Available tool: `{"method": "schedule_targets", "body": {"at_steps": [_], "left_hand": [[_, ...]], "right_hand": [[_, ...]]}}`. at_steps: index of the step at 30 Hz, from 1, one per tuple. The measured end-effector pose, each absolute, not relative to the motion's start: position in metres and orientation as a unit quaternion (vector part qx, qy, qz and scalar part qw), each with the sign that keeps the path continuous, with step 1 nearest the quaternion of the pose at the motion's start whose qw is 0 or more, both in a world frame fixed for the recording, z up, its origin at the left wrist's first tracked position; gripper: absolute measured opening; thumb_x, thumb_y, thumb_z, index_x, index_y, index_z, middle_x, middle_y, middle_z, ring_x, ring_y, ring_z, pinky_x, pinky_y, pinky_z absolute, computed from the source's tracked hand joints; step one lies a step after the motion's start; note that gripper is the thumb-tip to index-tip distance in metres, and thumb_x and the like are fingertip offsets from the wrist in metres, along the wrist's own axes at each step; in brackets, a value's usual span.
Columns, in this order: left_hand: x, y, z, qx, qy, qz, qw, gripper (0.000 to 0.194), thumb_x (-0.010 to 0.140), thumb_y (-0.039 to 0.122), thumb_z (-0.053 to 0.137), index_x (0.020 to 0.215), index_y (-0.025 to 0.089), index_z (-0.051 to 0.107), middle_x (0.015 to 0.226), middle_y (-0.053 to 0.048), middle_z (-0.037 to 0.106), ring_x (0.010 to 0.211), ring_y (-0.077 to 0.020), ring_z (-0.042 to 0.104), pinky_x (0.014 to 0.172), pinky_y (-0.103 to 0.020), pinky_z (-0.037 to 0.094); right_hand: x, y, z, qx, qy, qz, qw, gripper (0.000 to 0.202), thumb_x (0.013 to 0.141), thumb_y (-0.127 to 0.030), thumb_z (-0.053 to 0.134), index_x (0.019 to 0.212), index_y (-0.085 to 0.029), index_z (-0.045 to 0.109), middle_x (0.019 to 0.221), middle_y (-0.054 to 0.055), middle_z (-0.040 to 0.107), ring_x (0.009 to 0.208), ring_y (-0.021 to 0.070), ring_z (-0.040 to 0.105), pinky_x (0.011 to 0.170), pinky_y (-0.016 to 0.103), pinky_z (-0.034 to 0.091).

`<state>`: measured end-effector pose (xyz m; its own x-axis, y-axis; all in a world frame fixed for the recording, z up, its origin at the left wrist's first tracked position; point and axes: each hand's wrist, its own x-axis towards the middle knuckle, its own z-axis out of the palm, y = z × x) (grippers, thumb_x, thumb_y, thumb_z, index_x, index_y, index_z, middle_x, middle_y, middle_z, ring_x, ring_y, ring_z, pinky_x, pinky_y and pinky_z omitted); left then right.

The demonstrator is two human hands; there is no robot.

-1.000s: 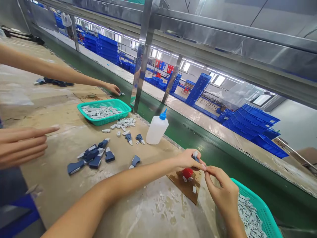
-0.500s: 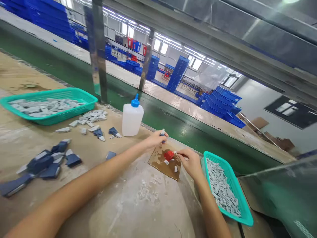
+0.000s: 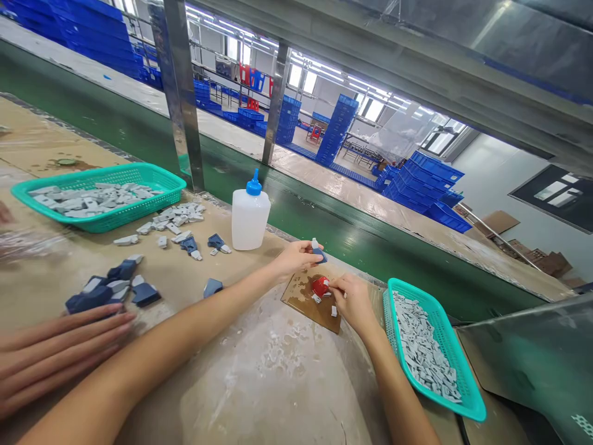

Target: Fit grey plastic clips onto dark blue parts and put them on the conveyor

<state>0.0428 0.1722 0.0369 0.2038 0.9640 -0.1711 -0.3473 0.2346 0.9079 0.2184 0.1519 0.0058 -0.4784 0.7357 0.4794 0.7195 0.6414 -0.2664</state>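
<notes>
Between the fingers of my left hand point(image 3: 296, 256) is a dark blue and light grey plastic part point(image 3: 319, 250), raised above the far end of a wet brown board point(image 3: 308, 306). My right hand point(image 3: 354, 300) pinches a small white piece point(image 3: 326, 282) at the edge of a red object point(image 3: 319, 285) that looks like a cap or small dish. A few more small white pieces point(image 3: 334, 311) lie on the board around it. Beyond my left forearm stands a white squeeze bottle point(image 3: 251, 219) with a blue nozzle.
At right is a green basket point(image 3: 477, 405) of small grey pieces; another green basket point(image 3: 99, 221) with larger grey parts is at left. Blue-grey parts point(image 3: 146, 292) lie nearer, beside another person's hand point(image 3: 60, 349). A green conveyor belt point(image 3: 324, 213) runs behind.
Another person's hand has come in at the lower left, over the blue-grey parts. My left hand has turned the part so more of it shows. My right hand stays by the red object.
</notes>
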Motion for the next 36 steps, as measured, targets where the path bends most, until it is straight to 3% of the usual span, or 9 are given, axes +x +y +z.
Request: {"method": "schedule_targets", "body": {"at_steps": [6,13,21,24,29,34,36], "left_hand": [[0.042,0.174,0.03,0.444,0.39,0.494,0.638,0.021,0.054,0.005,0.066,0.073,0.012,0.062,0.072,-0.002,0.062,0.072,-0.0118,0.056,0.08,-0.029,0.04],[0.044,0.172,0.031,0.49,0.366,0.453,0.649,0.022,0.054,0.012,0.069,0.076,0.012,0.063,0.076,-0.004,0.065,0.075,-0.0143,0.059,0.079,-0.03,0.043],[0.055,0.158,0.034,0.402,0.353,0.451,0.715,0.029,0.049,0.014,0.076,0.073,0.012,0.061,0.072,-0.002,0.064,0.069,-0.011,0.059,0.075,-0.027,0.046],[0.062,0.157,0.032,0.368,0.323,0.491,0.721,0.028,0.055,0.018,0.074,0.079,0.012,0.061,0.078,-0.004,0.064,0.071,-0.0102,0.06,0.078,-0.026,0.045],[0.071,0.173,0.028,0.545,0.389,0.472,0.574,0.028,0.076,0.023,0.055,0.1,0.011,0.053,0.089,-0.009,0.062,0.079,-0.0133,0.06,0.075,-0.028,0.047],[0.067,0.217,0.027,0.622,0.459,0.459,0.438,0.049,0.062,0.009,0.061,0.108,0.02,0.051,0.075,-0.004,0.059,0.094,-0.027,0.054,0.086,-0.043,0.038],[0.065,0.236,0.028,0.647,0.483,0.434,0.399,0.052,0.057,0.0,0.057,0.106,0.018,0.053,0.076,-0.008,0.059,0.099,-0.0331,0.051,0.087,-0.048,0.034]], "right_hand": [[0.214,0.146,0.017,-0.43,-0.857,0.042,0.281,0.022,0.072,-0.007,0.046,0.066,-0.017,0.065,0.063,0.004,0.061,0.059,0.0161,0.055,0.055,0.025,0.044],[0.209,0.139,0.033,-0.483,-0.719,0.139,0.48,0.014,0.073,-0.02,0.053,0.074,-0.018,0.067,0.07,0.004,0.064,0.066,0.0163,0.058,0.058,0.025,0.046],[0.214,0.14,0.029,-0.412,-0.776,0.143,0.455,0.016,0.077,-0.025,0.053,0.08,-0.019,0.067,0.079,0.005,0.063,0.072,0.0164,0.059,0.063,0.027,0.047],[0.213,0.14,0.029,-0.4,-0.803,0.104,0.429,0.017,0.078,-0.027,0.051,0.083,-0.019,0.066,0.084,0.006,0.061,0.073,0.0168,0.059,0.063,0.028,0.048],[0.215,0.138,0.041,-0.383,-0.825,0.008,0.414,0.022,0.078,-0.026,0.043,0.084,-0.02,0.064,0.085,0.005,0.062,0.075,0.0183,0.06,0.064,0.028,0.049],[0.277,0.135,0.054,-0.5,-0.757,-0.048,0.419,0.017,0.071,-0.027,0.044,0.062,-0.023,0.059,0.055,0.001,0.06,0.05,0.0189,0.058,0.044,0.027,0.046],[0.311,0.134,0.053,-0.558,-0.751,-0.037,0.351,0.012,0.07,-0.027,0.05,0.063,-0.025,0.059,0.051,-0.001,0.058,0.041,0.0184,0.055,0.035,0.027,0.042]]}}
